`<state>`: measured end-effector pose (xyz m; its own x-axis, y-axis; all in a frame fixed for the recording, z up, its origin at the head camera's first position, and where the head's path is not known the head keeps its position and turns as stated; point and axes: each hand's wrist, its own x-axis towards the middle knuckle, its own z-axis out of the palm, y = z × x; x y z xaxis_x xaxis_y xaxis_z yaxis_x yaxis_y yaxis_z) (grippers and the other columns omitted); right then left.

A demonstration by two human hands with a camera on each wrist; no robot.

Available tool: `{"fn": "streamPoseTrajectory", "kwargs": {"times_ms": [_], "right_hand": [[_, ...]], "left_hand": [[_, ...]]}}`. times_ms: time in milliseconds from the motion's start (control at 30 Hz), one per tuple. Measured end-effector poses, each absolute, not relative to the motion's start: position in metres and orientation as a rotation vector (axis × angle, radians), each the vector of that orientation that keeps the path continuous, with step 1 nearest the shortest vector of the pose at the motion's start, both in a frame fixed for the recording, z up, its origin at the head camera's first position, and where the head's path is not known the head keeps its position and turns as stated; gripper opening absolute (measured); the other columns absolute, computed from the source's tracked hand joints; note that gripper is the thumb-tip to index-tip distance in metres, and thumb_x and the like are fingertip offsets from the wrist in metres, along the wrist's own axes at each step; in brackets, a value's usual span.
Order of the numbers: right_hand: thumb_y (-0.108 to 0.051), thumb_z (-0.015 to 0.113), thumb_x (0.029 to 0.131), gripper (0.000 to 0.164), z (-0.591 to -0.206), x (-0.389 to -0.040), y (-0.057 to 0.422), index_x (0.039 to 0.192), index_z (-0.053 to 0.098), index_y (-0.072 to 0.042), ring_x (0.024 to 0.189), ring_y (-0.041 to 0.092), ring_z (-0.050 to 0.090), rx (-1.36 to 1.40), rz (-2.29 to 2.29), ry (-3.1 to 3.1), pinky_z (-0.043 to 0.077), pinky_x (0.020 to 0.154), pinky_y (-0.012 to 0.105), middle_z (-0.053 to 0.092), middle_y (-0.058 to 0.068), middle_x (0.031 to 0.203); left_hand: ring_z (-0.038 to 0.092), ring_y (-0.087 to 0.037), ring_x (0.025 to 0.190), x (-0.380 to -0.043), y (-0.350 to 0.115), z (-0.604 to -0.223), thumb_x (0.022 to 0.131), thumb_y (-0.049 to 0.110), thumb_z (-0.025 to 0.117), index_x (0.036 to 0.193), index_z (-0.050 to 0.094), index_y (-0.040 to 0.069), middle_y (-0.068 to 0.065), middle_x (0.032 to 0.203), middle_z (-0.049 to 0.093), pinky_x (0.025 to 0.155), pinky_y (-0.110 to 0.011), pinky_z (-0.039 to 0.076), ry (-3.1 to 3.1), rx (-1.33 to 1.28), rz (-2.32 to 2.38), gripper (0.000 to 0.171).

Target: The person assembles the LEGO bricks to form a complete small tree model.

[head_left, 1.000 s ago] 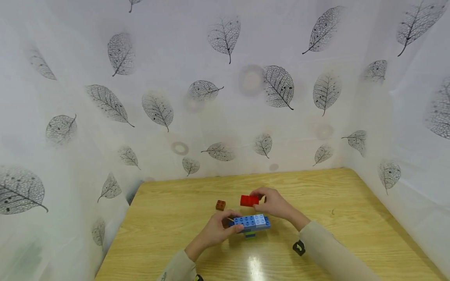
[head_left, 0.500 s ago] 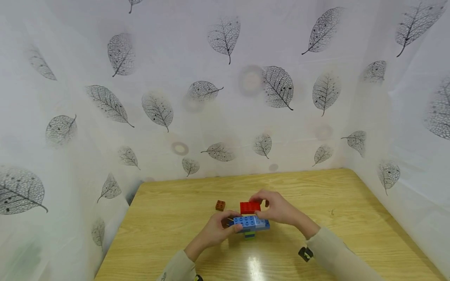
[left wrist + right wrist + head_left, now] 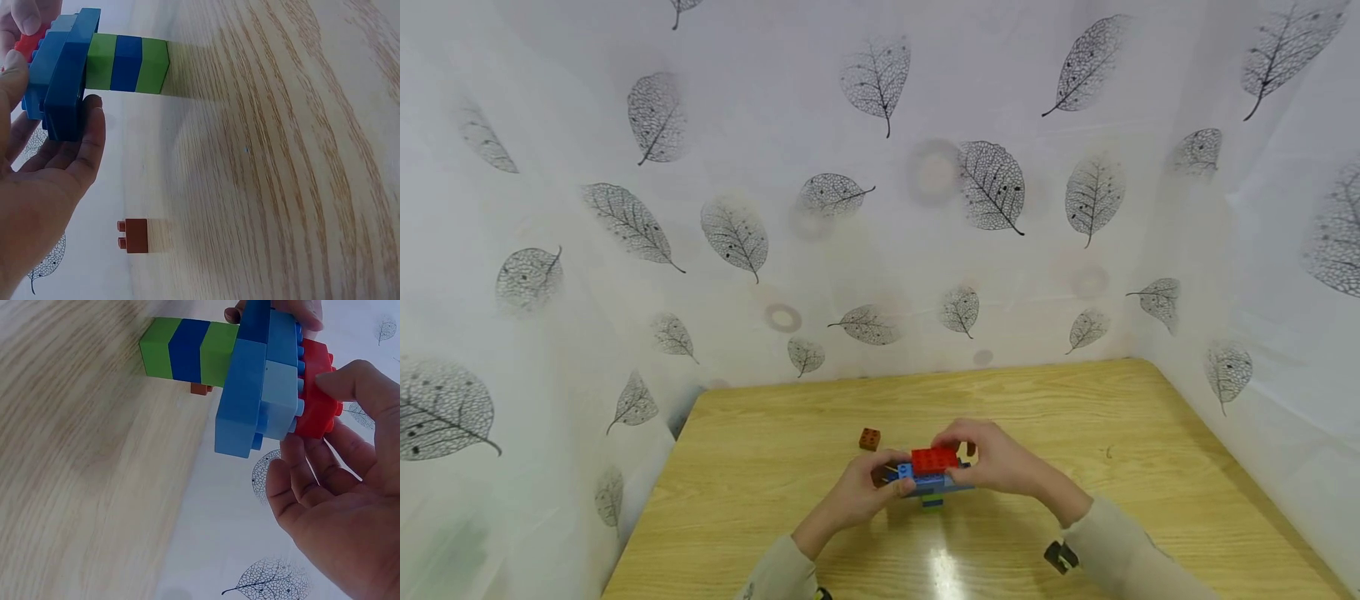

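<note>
A stack of toy building bricks stands on the table, its stem of green and dark blue bricks (image 3: 127, 62) carrying wider blue bricks (image 3: 242, 394) with a light blue brick (image 3: 279, 394) in the upper layer. My left hand (image 3: 867, 493) grips the left end of the blue layers between thumb and fingers. Between thumb and fingers, my right hand (image 3: 996, 458) pinches a red brick (image 3: 934, 461), which sits over the studs of the top layer. In the right wrist view the red brick meets those studs, some still showing at its underside; whether it is pressed fully down I cannot tell.
Behind the left hand, a small brown brick (image 3: 869, 439) lies studs up on the wooden table (image 3: 760, 450). A white leaf-patterned sheet (image 3: 880, 250) rises behind and along both sides of the table.
The right hand has brought the red brick toward the person and down, from behind the stack to on top of its blue bricks. The left hand holds its place.
</note>
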<state>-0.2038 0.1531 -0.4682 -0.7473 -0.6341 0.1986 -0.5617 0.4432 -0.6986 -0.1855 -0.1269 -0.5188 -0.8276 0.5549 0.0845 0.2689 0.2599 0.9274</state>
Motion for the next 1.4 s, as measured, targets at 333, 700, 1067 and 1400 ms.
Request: {"fn": "streamPoseTrajectory", "kwargs": {"times_ms": [333,700,1067,1400], "right_hand": [[-0.015,0.078,0.09,0.034,-0.469,-0.198,0.152,0.122,0.073,-0.02,0.091,0.012,0.058,-1.093,-1.221,2.559,0.053,0.078,0.035,0.072,-0.005,0.113],[-0.011,0.078,0.089,0.035,-0.471,-0.193,0.149,0.122,0.072,-0.021,0.094,0.005,0.058,-1.09,-1.213,2.582,0.052,0.078,0.031,0.069,-0.008,0.111],[-0.01,0.077,0.09,0.032,-0.475,-0.192,0.149,0.121,0.073,-0.018,0.094,0.007,0.059,-1.135,-1.258,2.585,0.052,0.076,0.031,0.071,-0.003,0.112],[-0.005,0.077,0.087,0.035,-0.476,-0.192,0.147,0.122,0.073,-0.01,0.1,0.011,0.063,-1.226,-1.218,2.641,0.057,0.081,0.031,0.071,0.002,0.115]], "left_hand": [[0.072,-0.017,0.103,-0.186,-0.127,-0.52,0.105,0.029,0.067,0.139,0.065,0.006,-0.019,0.134,0.068,0.086,-0.025,0.059,2.244,0.764,1.615,0.042],[0.072,-0.014,0.099,-0.184,-0.126,-0.519,0.106,0.036,0.065,0.139,0.066,0.008,-0.017,0.134,0.069,0.082,-0.025,0.058,2.279,0.71,1.588,0.044],[0.068,-0.008,0.089,-0.183,-0.12,-0.508,0.106,0.037,0.063,0.137,0.065,0.005,-0.016,0.124,0.071,0.074,-0.024,0.056,2.266,0.67,1.566,0.045],[0.066,-0.029,0.123,-0.182,-0.118,-0.505,0.109,0.032,0.06,0.148,0.057,0.015,-0.014,0.143,0.064,0.09,-0.027,0.056,2.286,0.752,1.562,0.043]]}}
